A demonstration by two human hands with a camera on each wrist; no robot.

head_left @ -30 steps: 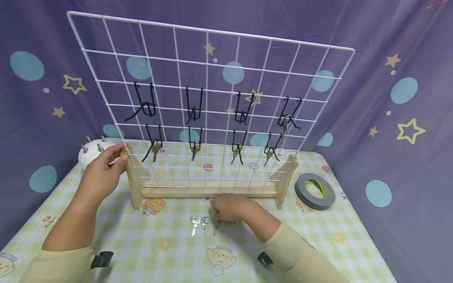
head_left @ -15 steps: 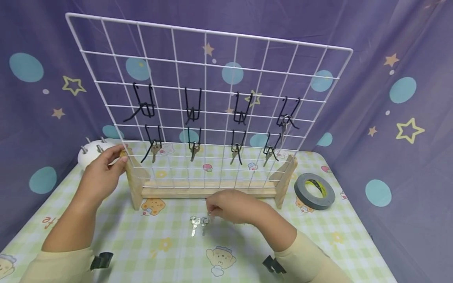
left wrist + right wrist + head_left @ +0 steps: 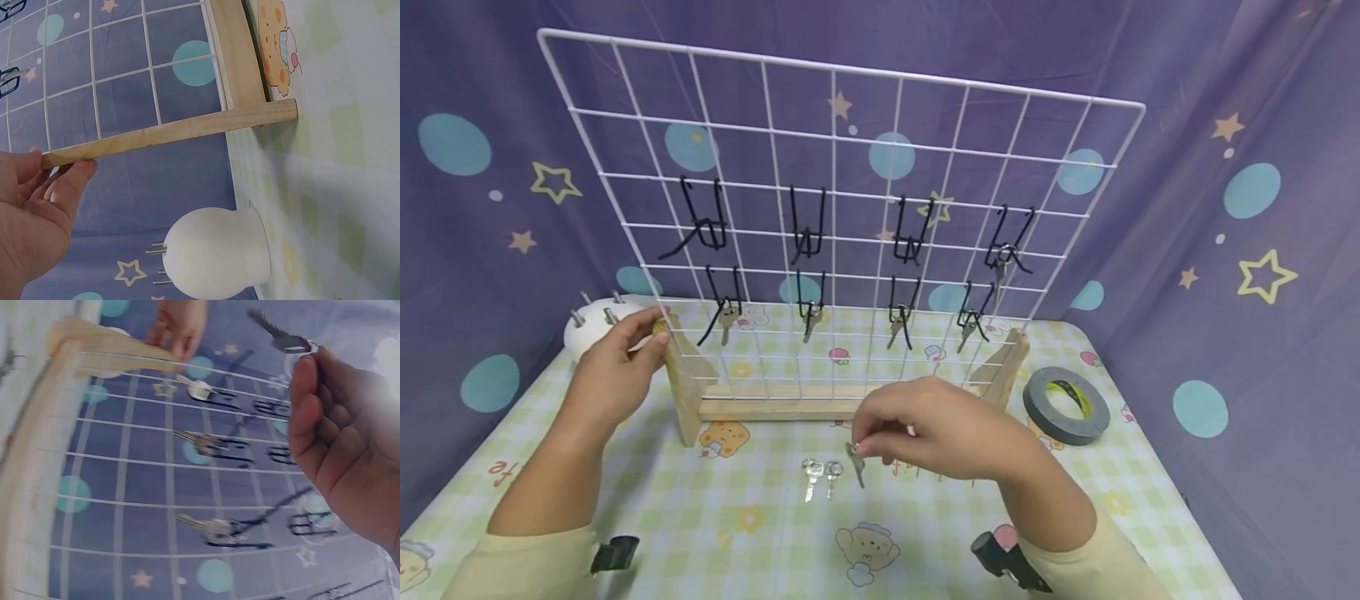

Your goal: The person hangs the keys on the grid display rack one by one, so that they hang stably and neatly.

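Right hand (image 3: 940, 429) pinches a key (image 3: 855, 463) by its head, blade hanging down, just above the counter (image 3: 760, 517) and in front of the wire grid rack (image 3: 835, 217). Left hand (image 3: 613, 367) grips the rack's wooden left upright (image 3: 681, 379), probably to steady it. Two more keys (image 3: 820, 475) lie flat on the counter, just left of the held key. Hooks (image 3: 808, 233) on the grid carry other keys. Tape roll (image 3: 1066, 404) sits well to the right.

Both arms wear pale cream long sleeves; a small black clip-like mount sits near each cuff, hands bare
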